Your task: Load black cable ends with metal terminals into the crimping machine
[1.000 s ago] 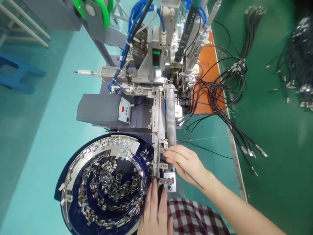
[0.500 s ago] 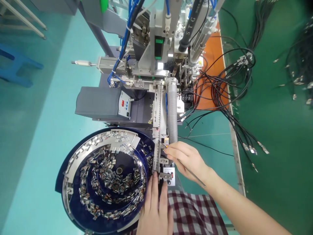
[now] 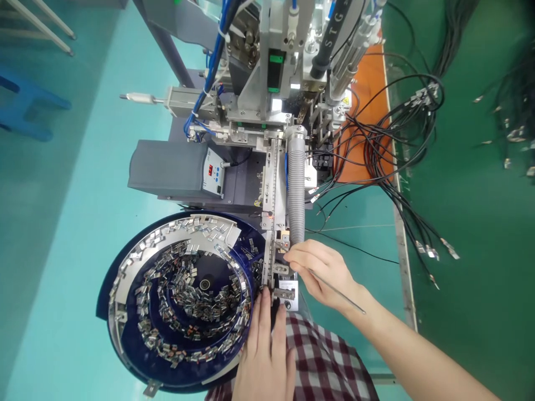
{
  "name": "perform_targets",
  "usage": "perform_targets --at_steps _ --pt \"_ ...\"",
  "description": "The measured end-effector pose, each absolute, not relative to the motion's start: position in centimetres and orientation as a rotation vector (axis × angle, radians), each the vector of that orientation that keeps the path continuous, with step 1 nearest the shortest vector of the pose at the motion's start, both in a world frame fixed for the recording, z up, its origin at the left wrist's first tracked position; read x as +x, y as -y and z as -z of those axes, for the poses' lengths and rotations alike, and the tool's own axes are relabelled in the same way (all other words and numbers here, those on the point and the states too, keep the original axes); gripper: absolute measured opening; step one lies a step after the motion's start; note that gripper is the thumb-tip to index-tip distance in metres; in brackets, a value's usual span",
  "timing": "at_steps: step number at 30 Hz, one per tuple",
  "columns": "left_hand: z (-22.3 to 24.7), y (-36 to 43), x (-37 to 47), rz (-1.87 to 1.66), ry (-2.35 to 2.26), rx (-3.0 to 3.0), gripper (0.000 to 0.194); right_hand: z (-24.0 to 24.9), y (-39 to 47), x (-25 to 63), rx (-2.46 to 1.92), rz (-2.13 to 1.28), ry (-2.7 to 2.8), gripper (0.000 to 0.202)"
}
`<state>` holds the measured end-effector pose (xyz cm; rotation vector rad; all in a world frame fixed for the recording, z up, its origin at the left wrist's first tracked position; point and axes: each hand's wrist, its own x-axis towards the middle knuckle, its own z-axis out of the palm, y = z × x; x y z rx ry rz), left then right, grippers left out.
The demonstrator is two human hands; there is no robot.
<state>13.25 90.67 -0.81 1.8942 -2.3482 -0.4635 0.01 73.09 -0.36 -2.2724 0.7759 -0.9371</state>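
Note:
My right hand (image 3: 324, 270) pinches a thin metal rod (image 3: 340, 293). Its front end points at the narrow metal feed rail (image 3: 271, 248), and its back end sticks out over my wrist. Whether the tip touches the rail, I cannot tell. My left hand (image 3: 265, 348) lies with fingers stretched out, fingertips at the rail's near end beside the bowl rim. Left of it is a dark blue round feeder bowl (image 3: 134, 351), holding many small metal connector shells (image 3: 198, 295) on its spiral tracks and floor.
A machine with cylinders and blue tubes (image 3: 259, 83) stands ahead. A ribbed grey hose (image 3: 296, 189) runs beside the rail. The grey controller box (image 3: 171, 170) has a red display. Black cables with metal ends (image 3: 376, 145) lie to the right on an orange surface. A blue stool (image 3: 29, 106) is far left.
The view has shifted slightly. My right hand stays by the rail, and the rod's back end has swung a little to the right. My left hand keeps its place.

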Motion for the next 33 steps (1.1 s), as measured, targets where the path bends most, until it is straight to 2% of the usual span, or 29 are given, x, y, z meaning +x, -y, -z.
perform_targets --at_steps 13,19,33 --pt "-0.1 -90.7 12.9 0.563 2.347 1.969 0.058 -0.8 -76.4 -1.4 -2.080 0.962 -0.754 0.022" --pt "-0.4 -92.0 13.2 0.512 2.380 1.962 0.051 -0.9 -79.0 -2.0 -2.024 0.949 -0.836 0.024" --pt "-0.3 -92.3 13.0 0.590 2.313 1.940 0.053 -1.8 -82.0 -2.3 -2.049 0.919 -0.818 0.022"
